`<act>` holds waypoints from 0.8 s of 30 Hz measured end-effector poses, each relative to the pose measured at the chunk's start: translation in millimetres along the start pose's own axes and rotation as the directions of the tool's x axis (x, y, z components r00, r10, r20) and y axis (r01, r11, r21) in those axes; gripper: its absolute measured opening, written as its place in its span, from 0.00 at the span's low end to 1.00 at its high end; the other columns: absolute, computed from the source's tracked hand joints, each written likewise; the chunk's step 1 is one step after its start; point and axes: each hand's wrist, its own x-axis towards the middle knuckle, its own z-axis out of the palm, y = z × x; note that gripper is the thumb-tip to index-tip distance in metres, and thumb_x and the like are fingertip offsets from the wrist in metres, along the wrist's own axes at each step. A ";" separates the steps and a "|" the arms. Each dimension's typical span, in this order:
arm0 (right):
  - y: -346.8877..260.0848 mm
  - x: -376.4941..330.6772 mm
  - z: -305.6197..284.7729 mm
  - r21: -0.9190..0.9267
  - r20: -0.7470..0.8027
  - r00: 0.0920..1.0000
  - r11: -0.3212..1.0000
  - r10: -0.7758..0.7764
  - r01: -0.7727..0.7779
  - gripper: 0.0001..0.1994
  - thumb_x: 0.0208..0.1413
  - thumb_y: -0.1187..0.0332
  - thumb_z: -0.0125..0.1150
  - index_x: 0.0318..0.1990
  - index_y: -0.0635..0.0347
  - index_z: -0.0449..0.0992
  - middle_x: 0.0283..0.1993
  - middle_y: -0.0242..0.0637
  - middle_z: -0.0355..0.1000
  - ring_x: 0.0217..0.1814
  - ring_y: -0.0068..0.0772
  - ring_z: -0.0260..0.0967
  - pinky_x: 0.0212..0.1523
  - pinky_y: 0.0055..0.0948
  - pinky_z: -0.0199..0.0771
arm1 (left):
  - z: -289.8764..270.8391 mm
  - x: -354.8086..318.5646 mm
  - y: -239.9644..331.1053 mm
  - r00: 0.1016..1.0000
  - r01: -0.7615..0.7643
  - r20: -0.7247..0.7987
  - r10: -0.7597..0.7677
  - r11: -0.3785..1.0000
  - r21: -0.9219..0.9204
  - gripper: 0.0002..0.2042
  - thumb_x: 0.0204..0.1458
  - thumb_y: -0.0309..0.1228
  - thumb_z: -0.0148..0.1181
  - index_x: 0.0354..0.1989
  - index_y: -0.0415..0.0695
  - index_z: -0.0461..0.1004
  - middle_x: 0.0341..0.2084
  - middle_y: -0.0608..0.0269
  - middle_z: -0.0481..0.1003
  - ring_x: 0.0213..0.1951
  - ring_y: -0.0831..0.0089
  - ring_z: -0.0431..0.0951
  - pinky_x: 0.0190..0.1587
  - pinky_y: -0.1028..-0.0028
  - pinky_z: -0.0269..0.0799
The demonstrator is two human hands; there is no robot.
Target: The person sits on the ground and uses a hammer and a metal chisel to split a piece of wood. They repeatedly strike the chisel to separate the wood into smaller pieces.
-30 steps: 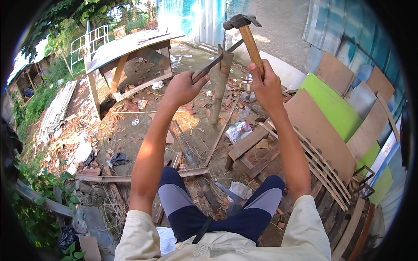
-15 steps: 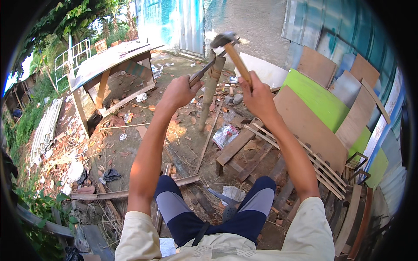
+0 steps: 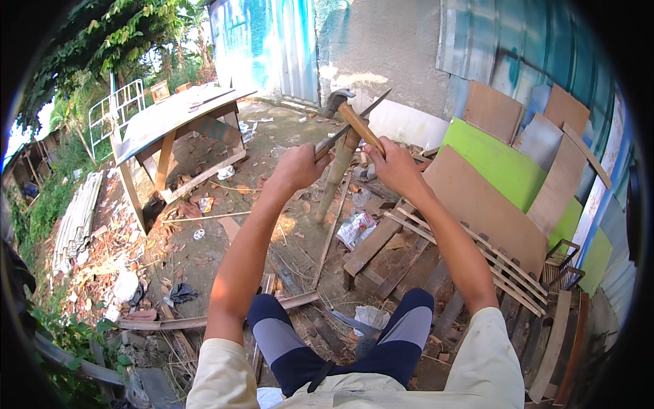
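My left hand (image 3: 300, 168) is closed round the handle of a knife. The knife's dark blade (image 3: 376, 102) slants up to the right over the top of a bamboo pole (image 3: 335, 176), which stands on the ground in front of me. In my right hand (image 3: 397, 167) is a hammer (image 3: 362, 127), gripped by its wooden handle. Its metal head points up and left, above the pole. The hammer handle crosses in front of the blade and hides part of it; whether the two touch, I cannot tell.
A wooden table (image 3: 178, 117) stands at the far left beside a white metal frame (image 3: 117, 109). Boards and a green panel (image 3: 492, 160) lean against the right wall. Wooden slats (image 3: 494, 262) and planks lie near my right knee. Litter and leaves cover the ground at left.
The hammer head has come down and a little left, toward the blade and the pole top. More of the blade now shows beyond the pole. Both hands have moved slightly lower in the view.
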 end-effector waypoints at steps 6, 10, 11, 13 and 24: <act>-15.7 11.5 -60.7 0.142 -0.272 0.959 0.989 0.077 -0.039 0.19 0.67 0.52 0.50 0.38 0.63 0.66 0.20 0.52 0.70 0.25 0.59 0.71 0.27 0.49 0.65 | -15.5 11.1 -4.1 0.997 0.078 -0.017 -0.078 0.997 0.024 0.28 0.53 0.54 0.60 0.35 0.33 0.76 0.28 0.39 0.78 0.36 0.42 0.79 0.40 0.53 0.73; 5.2 31.1 -50.6 0.097 -0.247 0.965 0.993 0.084 -0.061 0.19 0.67 0.53 0.49 0.38 0.64 0.67 0.22 0.55 0.71 0.27 0.63 0.72 0.29 0.52 0.67 | -19.9 23.6 -22.2 0.992 0.122 0.010 -0.124 0.984 0.126 0.28 0.50 0.54 0.64 0.33 0.34 0.79 0.27 0.40 0.79 0.34 0.45 0.80 0.39 0.54 0.74; 10.1 32.2 -40.1 0.072 -0.200 0.975 0.994 0.095 -0.082 0.19 0.67 0.53 0.49 0.38 0.65 0.67 0.23 0.56 0.72 0.28 0.63 0.72 0.29 0.53 0.67 | -19.9 22.9 -20.6 0.990 0.139 0.013 -0.143 0.978 0.157 0.28 0.50 0.54 0.64 0.33 0.34 0.79 0.26 0.40 0.79 0.34 0.46 0.80 0.39 0.54 0.74; 22.1 26.1 -26.9 -0.050 -0.055 0.992 0.992 0.112 -0.114 0.19 0.66 0.54 0.49 0.39 0.66 0.69 0.25 0.59 0.72 0.30 0.65 0.72 0.32 0.55 0.69 | -17.5 23.2 -18.4 0.989 0.148 -0.015 -0.147 0.975 0.166 0.24 0.50 0.49 0.65 0.32 0.33 0.80 0.26 0.41 0.79 0.33 0.46 0.80 0.38 0.55 0.75; -21.5 14.5 -56.4 0.299 -0.287 0.945 0.952 0.159 -0.069 0.20 0.67 0.51 0.50 0.40 0.62 0.69 0.20 0.51 0.69 0.23 0.57 0.70 0.29 0.48 0.68 | -31.6 28.2 -36.3 0.979 0.203 -0.046 -0.199 0.965 0.163 0.17 0.48 0.39 0.65 0.33 0.33 0.80 0.29 0.39 0.79 0.36 0.46 0.81 0.41 0.55 0.76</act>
